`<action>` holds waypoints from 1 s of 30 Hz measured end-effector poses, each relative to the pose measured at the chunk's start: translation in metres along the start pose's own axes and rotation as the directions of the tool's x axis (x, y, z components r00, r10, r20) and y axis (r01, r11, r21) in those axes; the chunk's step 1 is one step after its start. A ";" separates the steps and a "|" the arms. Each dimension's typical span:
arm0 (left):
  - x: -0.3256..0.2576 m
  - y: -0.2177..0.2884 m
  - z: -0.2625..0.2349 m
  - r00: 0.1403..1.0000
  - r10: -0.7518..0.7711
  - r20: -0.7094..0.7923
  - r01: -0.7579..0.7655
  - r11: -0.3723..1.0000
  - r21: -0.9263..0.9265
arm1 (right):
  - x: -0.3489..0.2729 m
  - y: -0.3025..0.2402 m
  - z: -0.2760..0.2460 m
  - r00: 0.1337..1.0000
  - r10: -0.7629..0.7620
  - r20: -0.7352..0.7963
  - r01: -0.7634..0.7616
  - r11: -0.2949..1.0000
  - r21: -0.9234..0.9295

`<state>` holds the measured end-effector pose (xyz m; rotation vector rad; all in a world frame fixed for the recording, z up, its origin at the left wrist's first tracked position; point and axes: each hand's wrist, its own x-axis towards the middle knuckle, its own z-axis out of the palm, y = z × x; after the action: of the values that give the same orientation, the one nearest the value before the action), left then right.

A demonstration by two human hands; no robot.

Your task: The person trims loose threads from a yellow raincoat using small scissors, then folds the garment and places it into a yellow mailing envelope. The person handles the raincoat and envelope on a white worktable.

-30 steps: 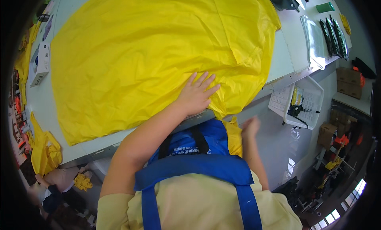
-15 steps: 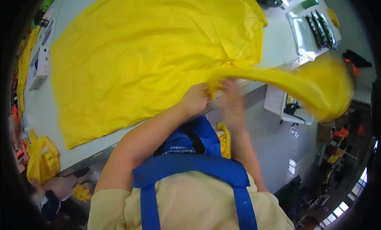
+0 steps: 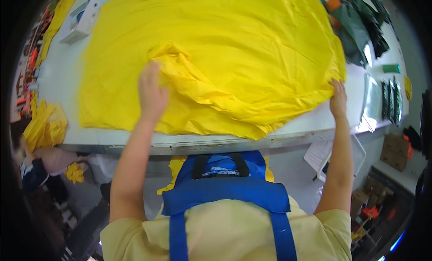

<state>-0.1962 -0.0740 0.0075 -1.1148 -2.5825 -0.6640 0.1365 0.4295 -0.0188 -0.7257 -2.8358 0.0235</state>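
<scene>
A large yellow sheet of smooth fabric (image 3: 252, 40) covers most of the white table. Across its front part runs a gathered, crumpled yellow strip (image 3: 202, 87), from the left middle toward the front right. My left hand (image 3: 153, 90) is at the strip's left end, smeared by motion, with fingers stretched forward and thumb apart. At the sheet's right front edge, my right hand (image 3: 338, 99) rests its extended fingertips on the fabric. Its thumb is hard to make out.
A white box (image 3: 83, 24) stands at the back left. Dark green fabric (image 3: 353, 31), a green roll (image 3: 391, 68) and dark packets (image 3: 391, 101) lie at the right. Another person sits at the far left near yellow fabric (image 3: 47, 126). A white rack (image 3: 355, 157) stands below the table.
The yellow strip that was swinging at the right now lies across the sheet. My hands have parted: the left has moved forward and left, the right outward to the sheet's edge. My view has turned right.
</scene>
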 end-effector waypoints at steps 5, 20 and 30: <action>0.063 -0.087 0.011 0.933 -0.273 0.234 0.316 0.932 -0.176 | 0.034 0.010 0.013 0.978 0.014 0.208 -0.077 0.953 0.294; 0.004 -0.117 -0.117 0.181 -0.564 0.806 0.826 -0.358 -0.435 | 0.050 -0.091 0.033 0.948 0.069 -0.311 -0.058 0.997 0.045; -0.038 -0.154 -0.101 0.416 -0.677 0.607 0.332 -0.508 -0.795 | -0.030 -0.268 0.005 0.928 -0.134 0.348 -0.039 0.894 0.447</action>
<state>-0.2796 -0.2408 0.0320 0.8190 -1.6588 -3.0552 0.0339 0.1804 -0.0118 -0.5912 -3.0087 0.8679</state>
